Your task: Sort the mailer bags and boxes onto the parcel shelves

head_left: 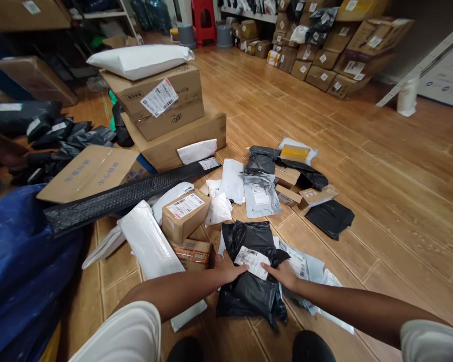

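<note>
In front of my feet is a black plastic mailer bag with a white shipping label. My left hand grips its left side, thumb on top by the label. On the opposite side my right hand grips it the same way, its thumb touching the label's edge. The other fingers of both hands are partly hidden behind the bag's sides. Grey and white mailers lie under and beside my right hand. Left of my left hand sits a small taped carton, close to a labelled brown box.
A long white mailer and a long black bubble-wrapped parcel lie to the left. Stacked large cartons stand behind them. A blue tarp-like sheet bulges at far left. More mailers lie ahead; stacked boxes line the back.
</note>
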A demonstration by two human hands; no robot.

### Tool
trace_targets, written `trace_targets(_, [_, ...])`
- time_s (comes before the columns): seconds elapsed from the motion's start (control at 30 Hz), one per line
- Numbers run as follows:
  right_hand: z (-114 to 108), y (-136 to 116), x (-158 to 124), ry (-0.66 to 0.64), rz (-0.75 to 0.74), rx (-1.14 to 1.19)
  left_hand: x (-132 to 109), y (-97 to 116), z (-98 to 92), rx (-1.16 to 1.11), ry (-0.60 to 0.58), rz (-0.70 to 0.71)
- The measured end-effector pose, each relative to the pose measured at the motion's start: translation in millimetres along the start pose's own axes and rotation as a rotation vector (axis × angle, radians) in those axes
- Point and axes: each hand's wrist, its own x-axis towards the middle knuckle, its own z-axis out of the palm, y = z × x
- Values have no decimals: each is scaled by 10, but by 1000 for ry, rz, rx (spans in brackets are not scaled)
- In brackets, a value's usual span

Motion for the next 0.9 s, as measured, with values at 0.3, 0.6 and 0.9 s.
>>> trace_targets(0.3, [-185,-262,766,322,-102,-4,-345,-287,-611,176,272,780])
trace_targets(0.6, [178,-52,934,277,-142,-148,156,-229,-2635,52,1001,425])
trace_targets(0.9, [225,-56,1030,261,-154,-223,1016,-190,-3062,155,552,-124])
